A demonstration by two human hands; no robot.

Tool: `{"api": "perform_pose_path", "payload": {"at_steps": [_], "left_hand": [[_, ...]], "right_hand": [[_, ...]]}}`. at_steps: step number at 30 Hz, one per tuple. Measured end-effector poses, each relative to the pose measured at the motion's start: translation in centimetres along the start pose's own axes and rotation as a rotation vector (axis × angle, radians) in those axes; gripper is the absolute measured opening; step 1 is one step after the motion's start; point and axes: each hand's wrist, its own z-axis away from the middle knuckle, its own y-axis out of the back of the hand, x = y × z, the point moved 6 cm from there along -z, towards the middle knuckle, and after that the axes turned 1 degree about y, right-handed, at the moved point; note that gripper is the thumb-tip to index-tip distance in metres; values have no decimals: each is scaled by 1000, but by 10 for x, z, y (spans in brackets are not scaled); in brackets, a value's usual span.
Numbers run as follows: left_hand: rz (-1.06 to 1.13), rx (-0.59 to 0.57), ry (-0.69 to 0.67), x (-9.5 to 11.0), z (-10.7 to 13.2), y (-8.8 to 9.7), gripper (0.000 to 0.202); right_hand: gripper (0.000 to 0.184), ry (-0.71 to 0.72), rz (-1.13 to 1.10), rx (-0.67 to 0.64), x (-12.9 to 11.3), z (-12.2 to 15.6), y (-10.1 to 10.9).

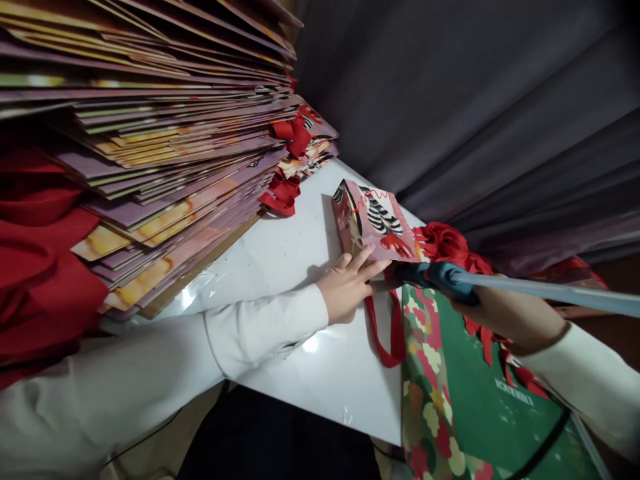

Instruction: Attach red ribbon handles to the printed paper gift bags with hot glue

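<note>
My left hand point(349, 285) lies flat on the white table point(280, 260) with fingers stretched out, pressing on the near edge of a small pink gift bag point(373, 223) printed with a striped tree. My right hand point(505, 313) is wrapped around a blue-grey tool point(450, 279) with a long pale handle running off to the right. The tool's tip points at the pink bag's near corner. A red ribbon handle point(387, 333) loops from the bag onto the table.
A tall slanting stack of flat purple and orange gift bags point(165, 133) with red ribbons fills the left. A green floral gift bag point(465, 407) stands at the lower right. Red ribbon handles point(443, 241) lie behind the tool. Dark drapery point(475, 100) hangs behind.
</note>
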Motion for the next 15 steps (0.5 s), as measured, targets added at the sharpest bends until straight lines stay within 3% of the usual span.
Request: {"api": "perform_pose_path", "payload": {"at_steps": [3,6,11,15], "left_hand": [[-3,25,-3,0,0,-1,64],[12,9,-11,0,1,-3,64],[26,13,-22,0,-1,-3,49],[30,-26,-27,-1,-2,-6,48]], "right_hand": [[9,-74,273,-106,-10,-2,1],[10,-77,386,-158,-17,0,-1],[11,-72,399,-198,-17,-1,-9],[8,-119,321,-170,-11,2,-1]]}}
